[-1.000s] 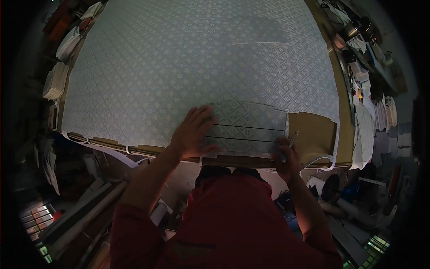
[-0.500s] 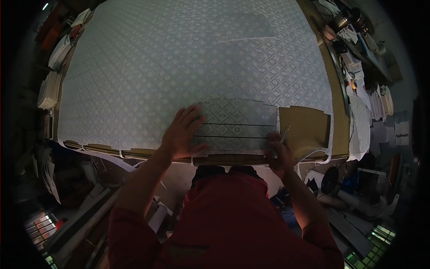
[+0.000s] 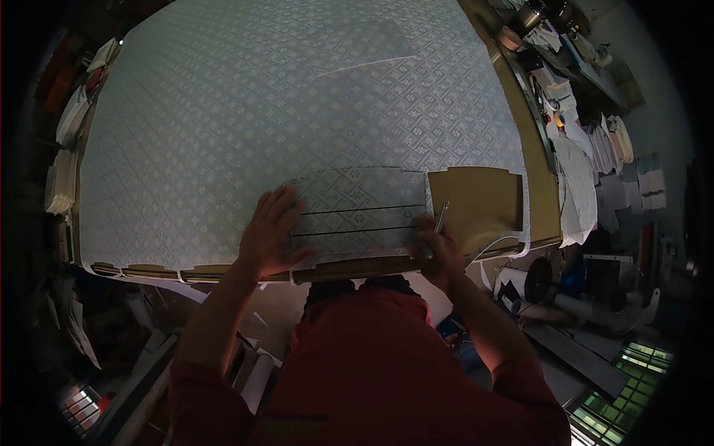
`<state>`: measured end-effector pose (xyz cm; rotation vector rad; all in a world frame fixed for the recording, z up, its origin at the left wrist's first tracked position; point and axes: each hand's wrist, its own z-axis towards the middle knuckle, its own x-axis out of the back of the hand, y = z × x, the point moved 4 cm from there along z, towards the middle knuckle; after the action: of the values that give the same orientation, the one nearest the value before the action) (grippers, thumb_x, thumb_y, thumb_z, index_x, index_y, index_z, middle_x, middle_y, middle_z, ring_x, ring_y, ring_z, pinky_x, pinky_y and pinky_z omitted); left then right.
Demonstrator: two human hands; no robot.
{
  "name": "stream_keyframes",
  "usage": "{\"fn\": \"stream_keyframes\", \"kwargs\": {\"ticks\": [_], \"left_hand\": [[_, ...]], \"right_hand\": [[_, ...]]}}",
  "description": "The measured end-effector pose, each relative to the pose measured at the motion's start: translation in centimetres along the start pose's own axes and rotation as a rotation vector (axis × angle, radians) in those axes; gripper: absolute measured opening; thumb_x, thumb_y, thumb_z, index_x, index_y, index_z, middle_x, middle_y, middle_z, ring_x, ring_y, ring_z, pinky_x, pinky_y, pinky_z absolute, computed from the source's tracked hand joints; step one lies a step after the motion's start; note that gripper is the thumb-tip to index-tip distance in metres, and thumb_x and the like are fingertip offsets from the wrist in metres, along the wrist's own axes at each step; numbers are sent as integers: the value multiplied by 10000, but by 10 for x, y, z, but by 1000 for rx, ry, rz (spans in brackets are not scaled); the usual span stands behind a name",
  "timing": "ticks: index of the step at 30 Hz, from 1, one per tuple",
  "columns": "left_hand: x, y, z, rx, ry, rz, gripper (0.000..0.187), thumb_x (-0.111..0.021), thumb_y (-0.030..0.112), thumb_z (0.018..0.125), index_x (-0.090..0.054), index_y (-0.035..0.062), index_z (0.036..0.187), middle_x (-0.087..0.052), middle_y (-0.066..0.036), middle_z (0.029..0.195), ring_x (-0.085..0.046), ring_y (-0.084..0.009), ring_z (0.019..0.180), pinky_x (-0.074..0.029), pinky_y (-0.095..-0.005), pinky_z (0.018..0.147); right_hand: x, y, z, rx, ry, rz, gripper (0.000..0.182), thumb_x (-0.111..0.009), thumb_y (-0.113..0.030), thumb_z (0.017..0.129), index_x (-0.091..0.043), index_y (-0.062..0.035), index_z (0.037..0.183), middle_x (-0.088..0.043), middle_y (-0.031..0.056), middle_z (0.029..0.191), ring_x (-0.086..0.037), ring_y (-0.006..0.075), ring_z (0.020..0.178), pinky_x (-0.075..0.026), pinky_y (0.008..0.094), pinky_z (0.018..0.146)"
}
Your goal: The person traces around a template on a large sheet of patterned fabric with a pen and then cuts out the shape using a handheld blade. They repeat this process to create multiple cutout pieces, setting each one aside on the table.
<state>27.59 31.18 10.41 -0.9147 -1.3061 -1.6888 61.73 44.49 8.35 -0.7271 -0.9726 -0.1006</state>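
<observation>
A see-through template with dark lines across it lies on the pale patterned fabric, close to the table's near edge. My left hand rests flat at the template's left end, fingers spread and pointing away from me. At its lower right corner, my right hand is closed around a slim silvery tool. The tool's thin end points up and away from me. My fingers hide the rest, so its exact kind cannot be made out.
Brown board shows where fabric has been cut away, right of the template. Papers and fabric pieces hang off the table's right side. Folded stacks line the left. A dark round fan-like object stands below right.
The view has turned slightly, so the table, template and both hands sit further left in the picture. My hands keep nearly the same places on the template.
</observation>
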Motion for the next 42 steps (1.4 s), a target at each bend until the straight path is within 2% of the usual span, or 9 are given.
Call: {"fn": "stream_keyframes", "kwargs": {"ticks": [11, 13, 20, 26, 34, 42], "left_hand": [[0, 0, 1, 12, -20, 7, 946, -934, 451, 672, -531, 88, 1447, -382, -225, 1618, -358, -444, 1501, -278, -594, 1235], [0, 0, 0, -3, 6, -4, 951, -936, 443, 673, -523, 90, 1453, -380, -226, 1618, -360, -445, 1499, -284, -598, 1229], [1, 1, 1, 2, 2, 0, 952, -937, 445, 673, -521, 89, 1451, -387, -226, 1609, -366, -448, 1494, -287, -599, 1228], [0, 0, 1, 9, -4, 5, 955, -940, 445, 669, -519, 81, 1445, -392, -223, 1603, -363, -446, 1495, -285, -601, 1230], [1, -2, 1, 3, -9, 6, 894, -893, 487, 721, -547, 48, 1419, -426, -221, 1575, -370, -419, 1493, -288, -580, 1235], [4, 0, 0, 8, 22, -17, 824, -857, 492, 770, -571, 35, 1393, -443, -216, 1560, -381, -408, 1486, -287, -566, 1237]], "right_hand": [[0, 1, -3, -10, -34, -55, 438, -844, -174, 815, -562, -92, 1139, -683, 166, 1349, -607, 375, 1298, -484, 472, 1080], [2, -1, -1, -21, -47, -45, 480, -861, -143, 797, -547, -85, 1155, -677, 171, 1363, -597, 405, 1309, -511, 489, 1056], [0, 1, -1, -24, -35, -32, 483, -863, -146, 796, -541, -84, 1150, -682, 174, 1349, -605, 414, 1296, -515, 493, 1048], [-1, 2, -2, -27, -10, 4, 426, -836, -140, 805, -569, -81, 1131, -702, 163, 1314, -626, 384, 1273, -516, 468, 1059], [-1, 1, 0, -32, -34, -11, 450, -830, -105, 800, -547, -93, 1150, -671, 171, 1361, -599, 423, 1289, -508, 501, 1048], [1, -4, 2, -30, -63, -70, 454, -833, -106, 798, -537, -85, 1143, -681, 184, 1334, -609, 437, 1266, -521, 502, 1027]]}}
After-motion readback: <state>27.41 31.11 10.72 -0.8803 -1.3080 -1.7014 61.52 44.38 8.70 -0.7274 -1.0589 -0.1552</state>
